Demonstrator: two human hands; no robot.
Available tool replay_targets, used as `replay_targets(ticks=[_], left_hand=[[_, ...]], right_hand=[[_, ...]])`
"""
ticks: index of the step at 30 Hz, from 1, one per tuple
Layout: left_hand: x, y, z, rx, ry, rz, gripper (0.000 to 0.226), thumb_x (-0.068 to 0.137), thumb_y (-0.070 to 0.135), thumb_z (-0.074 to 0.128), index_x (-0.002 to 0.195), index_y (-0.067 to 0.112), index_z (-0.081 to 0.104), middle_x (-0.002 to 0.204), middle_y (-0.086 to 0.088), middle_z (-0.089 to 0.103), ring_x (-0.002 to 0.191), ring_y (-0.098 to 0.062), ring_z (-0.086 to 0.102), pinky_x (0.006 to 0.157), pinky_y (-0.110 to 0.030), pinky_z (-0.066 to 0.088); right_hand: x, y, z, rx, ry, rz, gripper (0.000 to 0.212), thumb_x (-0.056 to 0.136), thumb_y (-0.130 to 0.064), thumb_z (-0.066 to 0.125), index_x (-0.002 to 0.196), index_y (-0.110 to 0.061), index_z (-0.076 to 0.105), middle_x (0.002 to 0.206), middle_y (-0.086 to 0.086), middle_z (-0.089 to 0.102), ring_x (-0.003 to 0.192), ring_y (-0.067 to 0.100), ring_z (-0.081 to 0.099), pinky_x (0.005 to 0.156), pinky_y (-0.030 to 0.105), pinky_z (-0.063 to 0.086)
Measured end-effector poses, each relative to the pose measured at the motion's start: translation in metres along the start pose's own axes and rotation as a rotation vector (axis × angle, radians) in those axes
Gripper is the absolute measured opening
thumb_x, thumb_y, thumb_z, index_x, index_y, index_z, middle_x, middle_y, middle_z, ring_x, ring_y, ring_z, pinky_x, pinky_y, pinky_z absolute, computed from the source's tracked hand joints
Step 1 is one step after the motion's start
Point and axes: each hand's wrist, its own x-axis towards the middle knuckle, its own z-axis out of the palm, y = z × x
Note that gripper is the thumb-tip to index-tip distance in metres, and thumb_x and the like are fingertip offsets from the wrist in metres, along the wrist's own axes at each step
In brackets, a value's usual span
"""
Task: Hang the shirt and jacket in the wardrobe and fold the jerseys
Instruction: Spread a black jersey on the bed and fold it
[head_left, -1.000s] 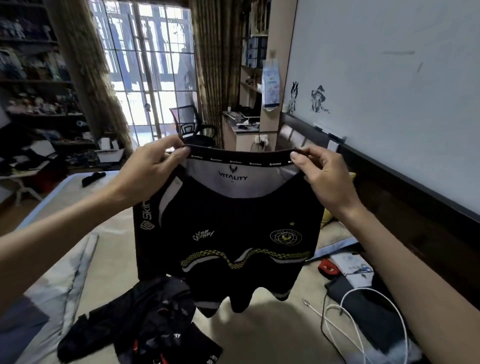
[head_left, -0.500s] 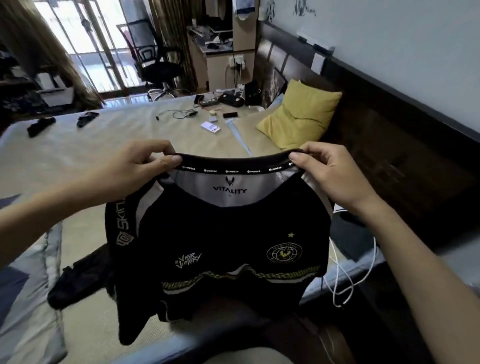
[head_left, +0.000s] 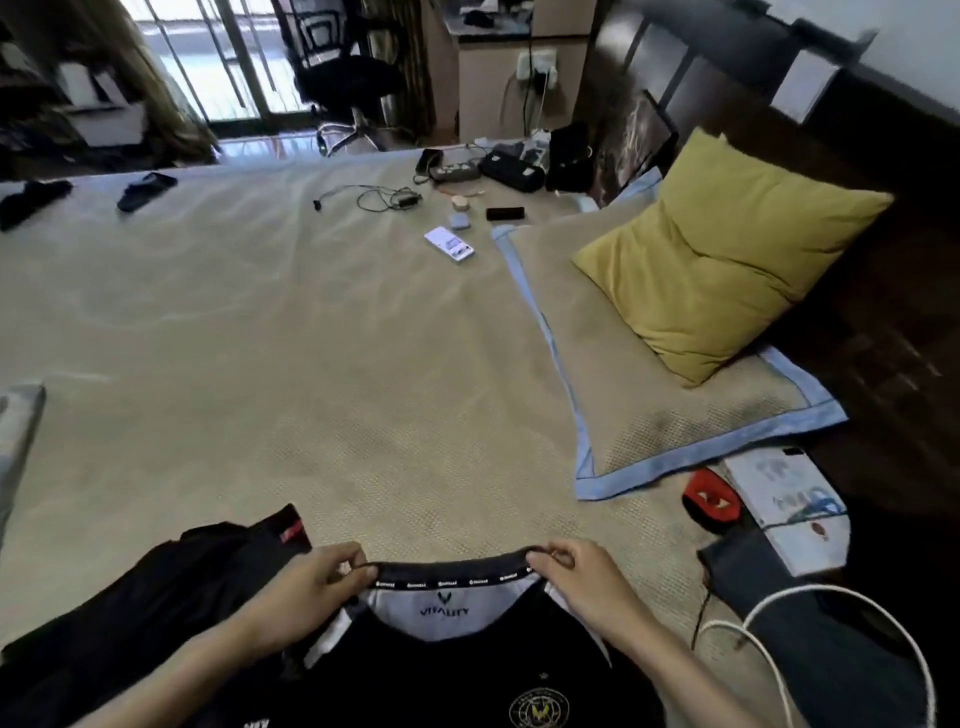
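A wide bed under a beige woven cover fills the room. At its near edge the left hand and right hand each pinch the collar of a black Vitality jersey, wrists level, probably to lay it flat for folding. Another dark garment lies just left; a yellow pillow sits well apart.

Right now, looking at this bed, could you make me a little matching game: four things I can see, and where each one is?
Things:
1. black jersey with white collar lining
2. mustard-yellow pillow
3. small white phone-like slab
4. red and black pouch

Places:
A. mid-bed, near tangled cables
B. pinched at the collar by both hands
C. beside a white box, right edge
D. against the dark headboard

Pairs: 1-B, 2-D, 3-A, 4-C
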Motion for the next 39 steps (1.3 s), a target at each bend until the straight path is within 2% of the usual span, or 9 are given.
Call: replay_targets(ticks=[7,10,15,21,25,28,34,36,39], left_hand=[[0.193,-0.069,-0.042,-0.071,0.243,-0.057,0.027,0.096,0.032,0.065,0.072,0.022,0.059,0.056,0.009,0.063,0.053,-0.006,0.052,0.061,-0.031,0.041],[0.257,-0.095,-0.057,0.008,0.32,-0.095,0.025,0.096,0.035,0.064,0.076,0.021,0.063,0.07,0.002,0.072,0.065,-0.016,0.063,0.066,-0.033,0.046],[0.334,-0.145,-0.071,0.188,0.389,-0.196,0.027,0.096,0.047,0.06,0.077,0.028,0.062,0.077,0.003,0.068,0.078,-0.022,0.065,0.072,-0.039,0.049],[0.389,-0.172,-0.067,0.245,0.458,-0.262,0.03,0.099,0.052,0.049,0.091,0.029,0.066,0.095,0.005,0.068,0.089,-0.021,0.06,0.075,-0.037,0.044],[0.408,-0.171,-0.075,0.264,0.547,-0.239,0.051,0.101,0.059,0.036,0.082,0.021,0.063,0.082,0.002,0.064,0.08,-0.025,0.059,0.07,-0.038,0.041],[0.42,-0.177,-0.09,0.222,0.564,-0.261,0.064,0.1,0.067,0.027,0.066,0.022,0.056,0.07,0.002,0.058,0.072,-0.026,0.056,0.067,-0.037,0.037],[0.442,-0.189,-0.09,0.163,0.73,-0.323,0.074,0.098,0.07,0.03,0.053,0.013,0.047,0.054,-0.001,0.049,0.052,-0.02,0.046,0.052,-0.034,0.025],[0.448,-0.192,-0.089,0.172,0.758,-0.34,0.077,0.097,0.072,0.028,0.054,0.012,0.048,0.054,-0.002,0.049,0.051,-0.02,0.045,0.052,-0.035,0.027],[0.448,-0.188,-0.091,0.279,0.733,-0.376,0.08,0.097,0.073,0.022,0.062,0.009,0.056,0.063,-0.006,0.058,0.06,-0.027,0.053,0.061,-0.037,0.034]], right_hand=[[0.227,-0.017,0.027,-0.209,0.224,-0.009,0.03,0.098,-0.042,0.056,0.084,-0.016,0.063,0.081,0.0,0.07,0.085,0.028,0.066,0.074,0.04,0.049],[0.299,-0.018,0.045,-0.352,0.264,-0.034,0.028,0.102,-0.045,0.05,0.1,-0.023,0.066,0.099,0.002,0.071,0.096,0.031,0.065,0.071,0.035,0.042],[0.38,-0.02,0.069,-0.523,0.351,-0.105,0.029,0.106,-0.043,0.043,0.098,-0.021,0.06,0.099,0.003,0.068,0.1,0.03,0.065,0.072,0.034,0.035],[0.442,0.001,0.089,-0.597,0.339,-0.172,0.031,0.109,-0.038,0.037,0.103,-0.014,0.056,0.114,0.01,0.066,0.11,0.034,0.057,0.079,0.039,0.036],[0.469,-0.005,0.085,-0.659,0.404,-0.22,0.041,0.109,-0.037,0.035,0.112,-0.004,0.059,0.116,0.016,0.067,0.111,0.038,0.057,0.09,0.044,0.039],[0.489,-0.006,0.08,-0.677,0.424,-0.223,0.045,0.109,-0.039,0.033,0.107,-0.005,0.062,0.111,0.015,0.068,0.107,0.038,0.058,0.092,0.045,0.04],[0.511,0.003,0.088,-0.691,0.529,-0.229,0.052,0.102,-0.057,0.037,0.085,-0.011,0.057,0.101,0.009,0.069,0.1,0.032,0.057,0.09,0.044,0.041],[0.516,0.005,0.088,-0.706,0.54,-0.231,0.057,0.098,-0.066,0.037,0.08,-0.014,0.051,0.098,0.007,0.068,0.1,0.032,0.057,0.09,0.045,0.041],[0.518,0.001,0.086,-0.747,0.519,-0.213,0.066,0.095,-0.073,0.035,0.087,-0.011,0.057,0.103,0.009,0.067,0.103,0.032,0.057,0.092,0.045,0.041]])
